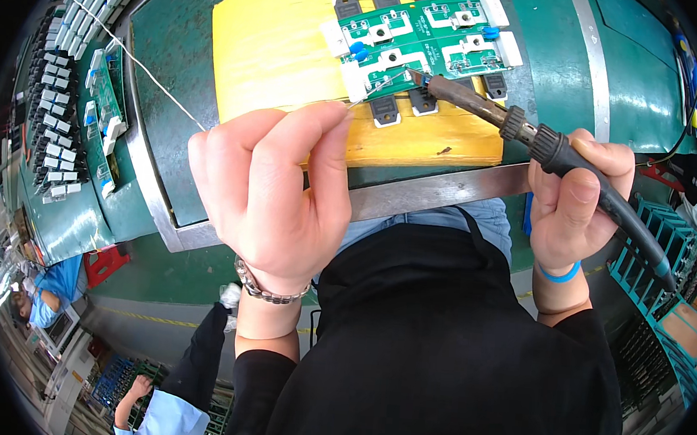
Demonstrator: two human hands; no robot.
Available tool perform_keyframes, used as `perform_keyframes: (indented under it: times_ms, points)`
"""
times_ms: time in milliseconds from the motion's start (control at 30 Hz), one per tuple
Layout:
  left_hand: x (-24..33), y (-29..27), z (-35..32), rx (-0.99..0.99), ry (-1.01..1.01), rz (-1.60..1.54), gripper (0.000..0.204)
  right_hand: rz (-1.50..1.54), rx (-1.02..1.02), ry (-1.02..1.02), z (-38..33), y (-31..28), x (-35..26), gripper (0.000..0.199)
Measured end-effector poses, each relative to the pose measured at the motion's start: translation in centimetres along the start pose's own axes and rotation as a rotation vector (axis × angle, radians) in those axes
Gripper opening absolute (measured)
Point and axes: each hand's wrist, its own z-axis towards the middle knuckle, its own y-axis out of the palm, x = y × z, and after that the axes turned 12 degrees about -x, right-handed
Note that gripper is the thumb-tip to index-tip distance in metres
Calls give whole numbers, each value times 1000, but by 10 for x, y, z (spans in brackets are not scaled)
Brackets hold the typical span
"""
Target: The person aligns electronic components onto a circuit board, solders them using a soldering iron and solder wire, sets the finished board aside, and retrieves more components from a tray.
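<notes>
A green worktop (174, 56) carries a yellow slab (275, 47), with a green circuit board (416, 30) lying on it.
The board sits toward the slab's right part, and its right edge reaches past the slab. The left hand (274, 184) is in front of the slab, its grip pinched on a thin wire (160, 84), thumb and forefinger together; the right hand (576, 205) has its grip clamped around the handle of a soldering iron (559, 151), which slants leftward over the board. Black flat parts (385, 109) jut out beyond the board's long edges; white blocks (509, 49) stand at its ends, small blue parts (358, 52) just beside them. Iron tip and wire end meet or nearly meet near the board's lower edge; contact is too small to tell.
</notes>
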Motion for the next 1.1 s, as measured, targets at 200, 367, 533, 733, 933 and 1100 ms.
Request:
perform_keyframes:
  times_ms: [200,367,533,733,933,1100]
  points:
    - [1,-1,2,-28,22,-7,19,118,-12,-21,-1,-4,1,28]
    - [2,1,3,-45,85,16,18,142,-9,-20,-1,-5,0,28]
    - [6,-10,-3,-57,41,-97,18,129,-18,-17,-1,-5,-1,27]
    - [8,2,-15,-97,105,-113,30,126,-33,-21,-1,-6,0,28]
    - [7,3,-15,-109,172,-73,29,115,-26,-18,-2,-9,0,30]
    - [6,5,-13,-100,189,-75,28,120,10,-35,-1,-12,-4,34]
